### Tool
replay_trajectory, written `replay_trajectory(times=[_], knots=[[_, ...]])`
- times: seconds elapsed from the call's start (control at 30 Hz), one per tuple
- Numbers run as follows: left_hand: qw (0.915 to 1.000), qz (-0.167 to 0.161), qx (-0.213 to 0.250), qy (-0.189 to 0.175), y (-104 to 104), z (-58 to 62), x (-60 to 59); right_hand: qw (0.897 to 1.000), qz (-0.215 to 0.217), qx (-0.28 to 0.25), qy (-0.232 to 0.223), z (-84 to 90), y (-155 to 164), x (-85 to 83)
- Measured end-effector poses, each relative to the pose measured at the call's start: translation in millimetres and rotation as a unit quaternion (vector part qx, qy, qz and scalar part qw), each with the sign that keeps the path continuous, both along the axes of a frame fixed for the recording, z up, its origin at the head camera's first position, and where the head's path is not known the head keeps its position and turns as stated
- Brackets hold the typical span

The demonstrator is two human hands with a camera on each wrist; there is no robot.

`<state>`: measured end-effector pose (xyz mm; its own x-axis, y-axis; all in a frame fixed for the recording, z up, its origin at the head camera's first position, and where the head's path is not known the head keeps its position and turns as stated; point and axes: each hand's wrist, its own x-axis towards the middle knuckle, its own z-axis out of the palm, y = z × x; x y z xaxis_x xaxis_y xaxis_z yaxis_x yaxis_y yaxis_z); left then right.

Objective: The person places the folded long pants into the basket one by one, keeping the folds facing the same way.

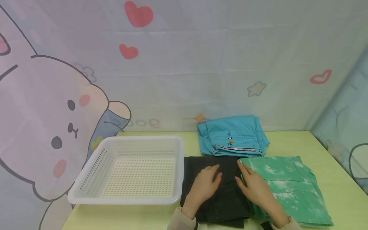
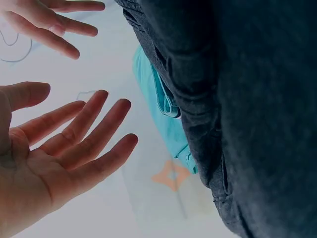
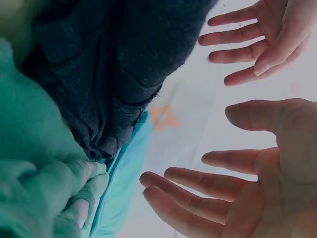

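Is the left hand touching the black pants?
Apart. The left wrist view shows the left hand open, fingers spread, with clear backdrop between its palm and the black pants.

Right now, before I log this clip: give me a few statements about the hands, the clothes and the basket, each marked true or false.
1. Both hands, left hand and right hand, are open over the dark garment. True.
2. The white basket holds a folded shirt. False: nothing shows in it.
3. The blue garment lies behind the dark one. True.
4. The green garment lies left of the basket. False: it lies at the right, beside the dark garment.
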<state>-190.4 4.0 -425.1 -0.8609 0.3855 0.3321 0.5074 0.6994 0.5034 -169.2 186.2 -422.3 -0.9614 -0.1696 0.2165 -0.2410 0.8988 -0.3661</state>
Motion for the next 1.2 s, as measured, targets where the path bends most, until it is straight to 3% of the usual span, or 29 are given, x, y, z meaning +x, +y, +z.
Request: replay_trajectory(times=[0.17,0.33,0.47,0.73,0.97,1.2], knots=[[0.9996,0.01,0.012,-0.024,0,0.2,1.8,1.0,-0.012,-0.003,0.005,-1.9,-1,2.5],[0.9992,0.027,0.02,-0.023,0,0.3,5.3,1.0,-0.019,-0.008,0.003,-3.3,-2,4.4],[0.9988,0.038,0.019,-0.024,-1,0.1,8.6,0.999,-0.024,-0.01,-0.022,-3.9,-1,4.9],[0.9972,0.04,-0.007,-0.063,-6,-3.0,14.0,0.997,-0.032,-0.009,-0.063,-8.0,0,5.9],[0.9963,0.051,-0.04,-0.056,-14,-8.0,16.1,0.994,-0.03,-0.039,-0.096,-12.5,0,8.2],[0.9948,0.076,-0.061,-0.032,-19,-12.2,17.0,0.993,-0.03,-0.05,-0.099,-17.4,3,8.0]])
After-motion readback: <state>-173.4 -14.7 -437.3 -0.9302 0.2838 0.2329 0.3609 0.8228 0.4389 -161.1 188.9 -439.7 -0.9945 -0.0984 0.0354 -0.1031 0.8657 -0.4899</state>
